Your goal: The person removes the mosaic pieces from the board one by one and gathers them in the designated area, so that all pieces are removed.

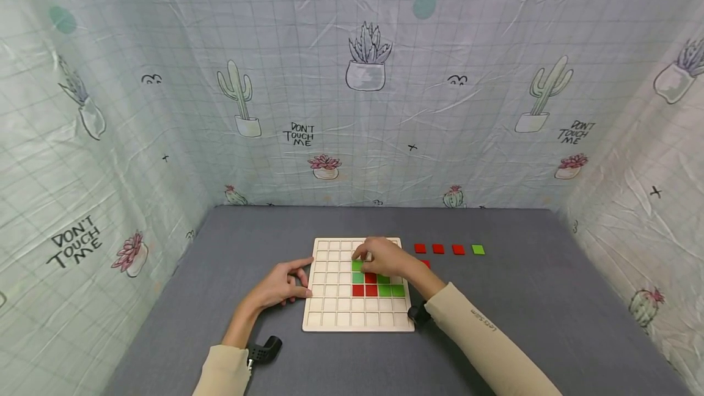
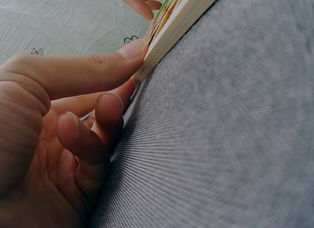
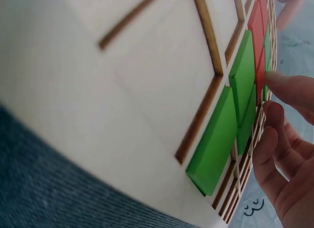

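A pale wooden grid board (image 1: 330,319) lies flat on the table. My left hand (image 1: 280,283) is at its left edge, with thumb and index finger spread and touching the rim; in the left wrist view the thumb (image 2: 93,73) lies against the board's side (image 2: 169,36). Over the board, my right hand (image 1: 385,256) has thumb and index finger around a green tile (image 1: 357,266) at a grid cell. Nearer me, red tiles (image 1: 358,290) and green tiles (image 1: 398,290) sit in cells. Part of the board's far right is hidden by the right hand.
Right of the board's far corner, several red tiles (image 1: 437,249) and a green tile (image 1: 478,249) lie on the grey table (image 1: 522,316). The right forearm partly covers one red tile (image 1: 426,263). Printed cloth (image 1: 385,115) hangs behind and at both sides.
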Demonstrator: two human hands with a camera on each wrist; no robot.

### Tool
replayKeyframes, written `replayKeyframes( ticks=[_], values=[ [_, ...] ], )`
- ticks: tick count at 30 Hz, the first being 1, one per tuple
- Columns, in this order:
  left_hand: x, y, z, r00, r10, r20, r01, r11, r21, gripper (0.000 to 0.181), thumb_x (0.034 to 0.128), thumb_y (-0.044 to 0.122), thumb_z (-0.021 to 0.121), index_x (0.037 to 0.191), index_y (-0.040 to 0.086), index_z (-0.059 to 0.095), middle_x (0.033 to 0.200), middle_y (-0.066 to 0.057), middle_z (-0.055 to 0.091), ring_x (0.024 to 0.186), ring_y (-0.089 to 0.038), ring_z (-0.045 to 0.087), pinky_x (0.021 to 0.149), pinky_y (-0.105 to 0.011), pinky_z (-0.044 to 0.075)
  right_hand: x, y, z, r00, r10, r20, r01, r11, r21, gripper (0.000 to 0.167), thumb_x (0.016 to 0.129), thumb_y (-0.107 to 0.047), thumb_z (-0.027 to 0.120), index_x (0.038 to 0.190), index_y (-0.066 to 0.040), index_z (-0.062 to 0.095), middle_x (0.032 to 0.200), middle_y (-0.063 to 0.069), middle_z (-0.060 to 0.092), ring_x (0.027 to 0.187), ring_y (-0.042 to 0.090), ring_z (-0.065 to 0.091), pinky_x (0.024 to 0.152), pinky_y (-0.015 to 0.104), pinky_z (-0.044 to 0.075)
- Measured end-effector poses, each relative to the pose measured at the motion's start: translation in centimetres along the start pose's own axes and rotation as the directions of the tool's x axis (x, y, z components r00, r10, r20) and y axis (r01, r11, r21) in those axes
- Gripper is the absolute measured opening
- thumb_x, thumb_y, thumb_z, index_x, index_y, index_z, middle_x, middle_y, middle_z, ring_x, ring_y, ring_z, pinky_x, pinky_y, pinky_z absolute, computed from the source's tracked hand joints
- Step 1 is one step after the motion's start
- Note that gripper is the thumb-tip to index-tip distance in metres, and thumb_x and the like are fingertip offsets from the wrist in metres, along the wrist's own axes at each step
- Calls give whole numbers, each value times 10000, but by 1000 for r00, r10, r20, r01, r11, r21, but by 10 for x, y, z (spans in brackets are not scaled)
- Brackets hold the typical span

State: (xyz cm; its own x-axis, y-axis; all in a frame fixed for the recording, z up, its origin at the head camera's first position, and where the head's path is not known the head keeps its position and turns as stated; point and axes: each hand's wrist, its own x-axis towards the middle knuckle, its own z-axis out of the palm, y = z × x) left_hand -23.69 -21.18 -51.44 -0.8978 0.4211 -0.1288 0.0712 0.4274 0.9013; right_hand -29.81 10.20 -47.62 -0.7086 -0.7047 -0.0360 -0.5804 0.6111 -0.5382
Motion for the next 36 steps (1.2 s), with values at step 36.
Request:
replayKeyframes(
  ticks=[36],
  values=[
    [1,-1,0,1000,-12,-4,12,1000,10,821,859,144,844,1562,32,436,924,-77,645,535,-98,509,424,-276,414,4,-2,6,1000,6,-13,-6,1000,-18,199,942,-108,728,1134,-150,764,1054,22,713,929,160,658,816,323,542]
  ],
)
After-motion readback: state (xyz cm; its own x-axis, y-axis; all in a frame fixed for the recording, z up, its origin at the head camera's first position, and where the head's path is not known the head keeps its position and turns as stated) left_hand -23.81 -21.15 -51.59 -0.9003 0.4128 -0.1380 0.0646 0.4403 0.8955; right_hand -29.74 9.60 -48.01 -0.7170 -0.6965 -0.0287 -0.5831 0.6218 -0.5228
